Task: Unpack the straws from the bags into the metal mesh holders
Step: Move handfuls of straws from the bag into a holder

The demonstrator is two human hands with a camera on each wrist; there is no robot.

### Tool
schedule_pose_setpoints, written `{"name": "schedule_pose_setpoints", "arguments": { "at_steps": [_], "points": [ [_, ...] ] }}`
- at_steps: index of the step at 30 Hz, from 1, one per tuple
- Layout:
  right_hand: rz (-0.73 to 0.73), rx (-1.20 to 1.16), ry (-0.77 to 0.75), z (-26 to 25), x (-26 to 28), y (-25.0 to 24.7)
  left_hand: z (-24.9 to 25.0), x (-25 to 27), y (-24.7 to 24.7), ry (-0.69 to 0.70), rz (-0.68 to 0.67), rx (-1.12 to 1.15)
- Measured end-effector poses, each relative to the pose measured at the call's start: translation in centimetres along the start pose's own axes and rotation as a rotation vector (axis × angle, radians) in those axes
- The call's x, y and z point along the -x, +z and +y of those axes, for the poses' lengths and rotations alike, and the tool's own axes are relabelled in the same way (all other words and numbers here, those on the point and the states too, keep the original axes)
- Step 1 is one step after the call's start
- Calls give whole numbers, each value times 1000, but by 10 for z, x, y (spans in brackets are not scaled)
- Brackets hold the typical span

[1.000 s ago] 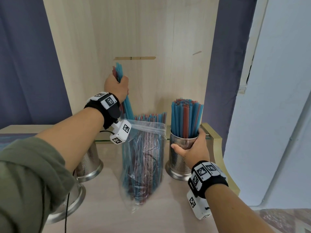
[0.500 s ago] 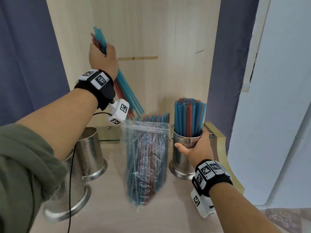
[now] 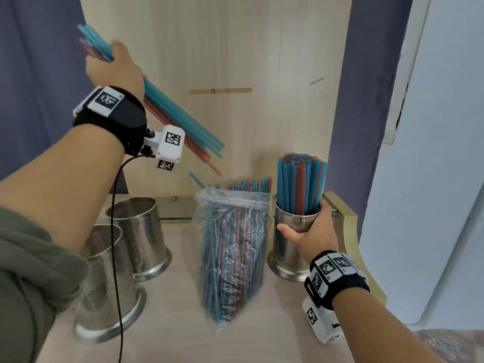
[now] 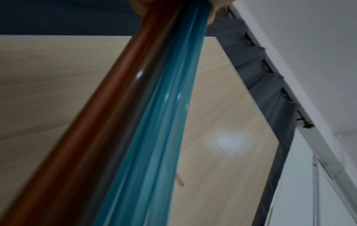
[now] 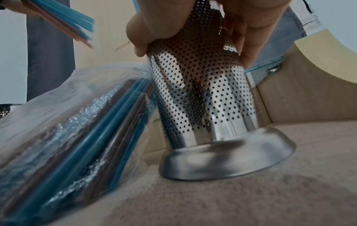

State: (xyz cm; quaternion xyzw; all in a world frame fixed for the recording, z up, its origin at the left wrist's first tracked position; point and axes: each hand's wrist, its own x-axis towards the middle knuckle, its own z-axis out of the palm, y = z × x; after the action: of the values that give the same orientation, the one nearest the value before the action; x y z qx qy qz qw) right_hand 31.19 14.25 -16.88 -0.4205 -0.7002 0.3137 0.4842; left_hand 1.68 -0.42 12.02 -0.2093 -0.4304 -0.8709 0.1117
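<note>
Here we work from the left, where two empty holders (image 3: 115,281) stand on the table (image 3: 183,336), one just behind the other. Above them our left hand (image 3: 117,69) is curled tight around a small bunch of straws (image 3: 183,124), blue and red together, lifted clear of everything. The bunch lies on a slant: its long axis runs from upper left, behind the fist, down to the lower right, and the free ends point down toward the bag (image 3: 233,252) and the full holder (image 3: 293,239). In the middle the bag stands open-mouthed, leaning back against the wooden panel (image 3: 235,48), with many straws inside whose tips poke out of its top. One loose blue straw (image 3: 196,180) sticks out at an angle just left of the bag.

To the right, our right hand (image 3: 309,231) wraps round the upper wall of the full holder, thumb on the near side, steadying it on its base.

To land the bunch well, we judge, we should swing it upright first, bring its lower ends together over the rim, and slip them into a gap among the packed straws. We keep the holder braced throughout. Crowding there looks the likely snag; an empty holder may serve better.
</note>
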Motion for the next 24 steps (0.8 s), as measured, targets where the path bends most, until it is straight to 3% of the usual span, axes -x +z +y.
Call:
{"name": "schedule_pose_setpoints", "arguments": {
  "at_steps": [4, 7, 14, 20, 24],
  "points": [
    [0, 12, 7, -2, 0, -1, -49, 19, -14, -264, -330, -561],
    [1, 14, 13, -3, 1, -1, -100, 58, -24, -335, -471, -688],
    [3, -3, -13, -3, 2, -1, -147, 99, -42, -364, -460, -711],
    [-26, -20, -14, 2, -1, -1, -156, 95, -42, -379, -505, -857],
    [-16, -14, -23, 3, -1, 0, -167, 90, -44, -481, -520, -796]
  ]
}}
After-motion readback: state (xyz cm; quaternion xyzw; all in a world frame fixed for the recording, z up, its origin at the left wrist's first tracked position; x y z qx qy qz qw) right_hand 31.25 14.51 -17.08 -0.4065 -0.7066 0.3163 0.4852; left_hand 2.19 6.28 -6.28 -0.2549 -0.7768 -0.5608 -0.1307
